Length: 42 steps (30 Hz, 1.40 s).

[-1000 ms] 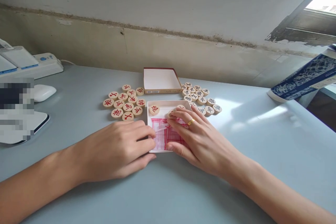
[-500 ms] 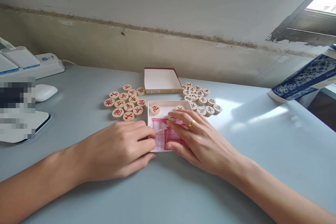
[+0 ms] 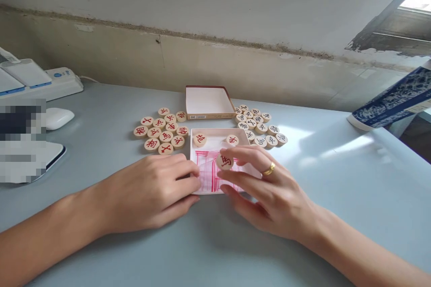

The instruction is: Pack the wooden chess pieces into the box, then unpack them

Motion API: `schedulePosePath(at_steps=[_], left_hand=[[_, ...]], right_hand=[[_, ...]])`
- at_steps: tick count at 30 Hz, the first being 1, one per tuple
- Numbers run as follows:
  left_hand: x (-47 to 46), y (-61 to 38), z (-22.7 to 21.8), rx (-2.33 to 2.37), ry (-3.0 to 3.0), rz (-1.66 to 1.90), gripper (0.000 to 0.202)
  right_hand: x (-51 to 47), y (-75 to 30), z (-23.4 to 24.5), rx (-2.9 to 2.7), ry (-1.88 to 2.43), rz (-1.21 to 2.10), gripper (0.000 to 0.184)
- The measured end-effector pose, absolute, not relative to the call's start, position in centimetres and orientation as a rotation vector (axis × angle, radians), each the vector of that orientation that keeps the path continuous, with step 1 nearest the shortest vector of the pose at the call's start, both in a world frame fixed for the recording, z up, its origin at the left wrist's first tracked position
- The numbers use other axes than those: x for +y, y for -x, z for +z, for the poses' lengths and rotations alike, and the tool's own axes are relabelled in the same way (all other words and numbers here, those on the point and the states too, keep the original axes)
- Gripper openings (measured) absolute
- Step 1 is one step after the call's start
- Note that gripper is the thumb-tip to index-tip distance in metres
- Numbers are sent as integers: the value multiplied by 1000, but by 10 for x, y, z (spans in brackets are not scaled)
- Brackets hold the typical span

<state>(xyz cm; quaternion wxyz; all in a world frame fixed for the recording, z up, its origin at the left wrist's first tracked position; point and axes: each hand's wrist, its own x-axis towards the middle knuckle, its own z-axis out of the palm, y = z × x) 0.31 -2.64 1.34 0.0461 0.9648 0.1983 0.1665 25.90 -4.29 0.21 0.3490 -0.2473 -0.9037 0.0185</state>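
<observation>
Between two fingers of my right hand (image 3: 269, 193), which wears a gold ring, is a round Chinese chess piece (image 3: 225, 160) with a red character, face toward me. It is above the open white box (image 3: 220, 132). My left hand (image 3: 158, 190) is curled at the box's left wall, fingertips on its edge. Inside the box lie two red-marked pieces, one chess piece at the left (image 3: 200, 139) and one chess piece at the right (image 3: 232, 140). A pink-and-white sheet with red lines (image 3: 208, 172) covers the nearer part of the box floor.
Red-marked chess pieces (image 3: 166, 136) are grouped left of the box, dark-marked chess pieces (image 3: 261, 128) right of it. Behind stands the box lid (image 3: 208, 101), inside up. A power strip (image 3: 63, 83) and white mouse-shaped case (image 3: 59, 118) lie left; a blue packet (image 3: 390, 98) leans at right.
My right hand has drawn back slightly toward me and right, lifting a red-marked chess piece from the box. My left hand has stayed at the box's edge.
</observation>
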Motion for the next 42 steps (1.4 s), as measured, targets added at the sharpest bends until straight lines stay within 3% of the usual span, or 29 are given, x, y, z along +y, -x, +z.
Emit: schedulePosePath(at_steps=[5,14,26,33,42], left_hand=[[-26,-2,12,611,-2898,460,20],[-27,0,11,611,-2860,420,21],[-28,-1,16,638,-2970,654,14],[-27,-5,14,582,-2963,573,25],[-28,-4,15,594,-2889,579,22]], right_hand=[[-43,-257,1,-2520,709,139,23],[-41,-256,0,-2600,771,18,39],[-43,-257,5,-2479,710,59,24],[-43,-257,6,-2574,719,105,26],[-43,-259,4,-2544,742,117,24]])
